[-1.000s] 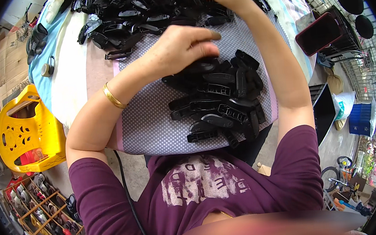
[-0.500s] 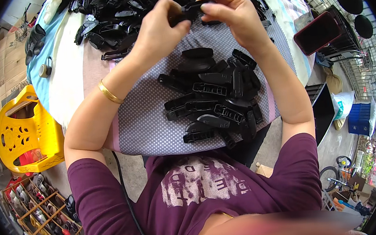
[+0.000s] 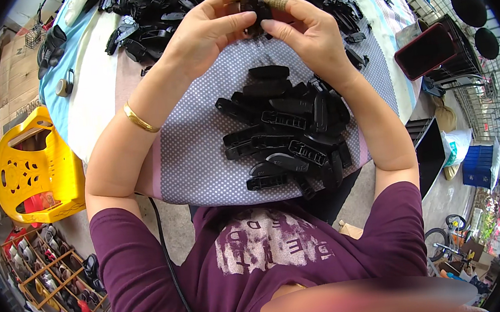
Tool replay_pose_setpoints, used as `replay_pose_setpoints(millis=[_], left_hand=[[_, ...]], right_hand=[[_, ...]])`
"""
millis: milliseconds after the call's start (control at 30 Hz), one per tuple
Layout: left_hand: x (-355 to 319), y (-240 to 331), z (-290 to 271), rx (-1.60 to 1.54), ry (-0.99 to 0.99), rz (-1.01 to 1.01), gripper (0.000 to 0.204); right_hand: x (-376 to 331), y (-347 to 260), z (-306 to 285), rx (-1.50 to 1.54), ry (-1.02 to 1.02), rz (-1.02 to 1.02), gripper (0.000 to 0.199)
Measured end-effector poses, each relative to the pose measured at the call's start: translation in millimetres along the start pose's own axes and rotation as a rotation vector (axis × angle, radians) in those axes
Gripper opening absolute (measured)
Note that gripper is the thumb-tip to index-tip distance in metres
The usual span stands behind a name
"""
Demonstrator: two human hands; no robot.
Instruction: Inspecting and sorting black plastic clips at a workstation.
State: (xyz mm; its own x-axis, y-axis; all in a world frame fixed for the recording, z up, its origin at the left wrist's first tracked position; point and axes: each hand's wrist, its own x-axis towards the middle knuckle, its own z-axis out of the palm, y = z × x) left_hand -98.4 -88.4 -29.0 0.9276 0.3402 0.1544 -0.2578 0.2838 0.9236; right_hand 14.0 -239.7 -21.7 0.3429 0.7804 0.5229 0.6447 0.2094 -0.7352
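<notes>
Between my two hands, over the far part of the table, is a small black plastic part (image 3: 256,12); its exact kind does not show. My left hand (image 3: 208,30) pinches it from the left with thumb and fingers. From the right, my right hand (image 3: 304,27) grips it the same way. Coverings sit on fingertips of both hands. Nearer to me lies a pile of black plastic pieces (image 3: 286,128), long and curved, some with slotted undersides. Beyond my hands spreads a larger heap of similar black pieces (image 3: 151,36), partly hidden behind them.
A dotted grey cloth (image 3: 193,155) covers the table. A phone in a dark red case (image 3: 425,50) stands at the right edge. To the left are a yellow plastic chair (image 3: 38,170) and a wooden shoe rack (image 3: 63,282). A black cable (image 3: 165,248) hangs beside my body.
My left hand has moved up and slightly right, its fingers now stretched round the part. The black part has turned from lying sideways to a more upright position between both hands.
</notes>
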Motion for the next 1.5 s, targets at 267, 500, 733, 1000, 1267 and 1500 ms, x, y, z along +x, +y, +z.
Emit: replay_pose_setpoints(millis=[267,500,733,1000,1267,1500], left_hand=[[-3,-2,4,0.230,0.033,0.115,0.034],[-8,-5,16,0.217,0.088,0.172,0.030],[-5,3,5,0.242,-0.084,0.184,0.025],[-4,11,10,0.356,-0.151,0.181,0.025],[7,-2,-13,1.438,-0.130,0.668,0.026],[4,-20,0,1.656,-0.074,0.722,0.019]], right_hand=[[-2,-6,2,-0.190,0.090,-0.079,0.027],[-4,-4,9,-0.364,0.129,-0.165,0.029],[-5,2,5,0.050,-0.159,0.221,0.028],[-3,-4,-2,-0.257,-0.057,0.008,0.021],[8,-2,-30,-0.368,-0.701,0.072,0.035],[77,37,-10,-0.525,-0.229,-0.043,0.023]])
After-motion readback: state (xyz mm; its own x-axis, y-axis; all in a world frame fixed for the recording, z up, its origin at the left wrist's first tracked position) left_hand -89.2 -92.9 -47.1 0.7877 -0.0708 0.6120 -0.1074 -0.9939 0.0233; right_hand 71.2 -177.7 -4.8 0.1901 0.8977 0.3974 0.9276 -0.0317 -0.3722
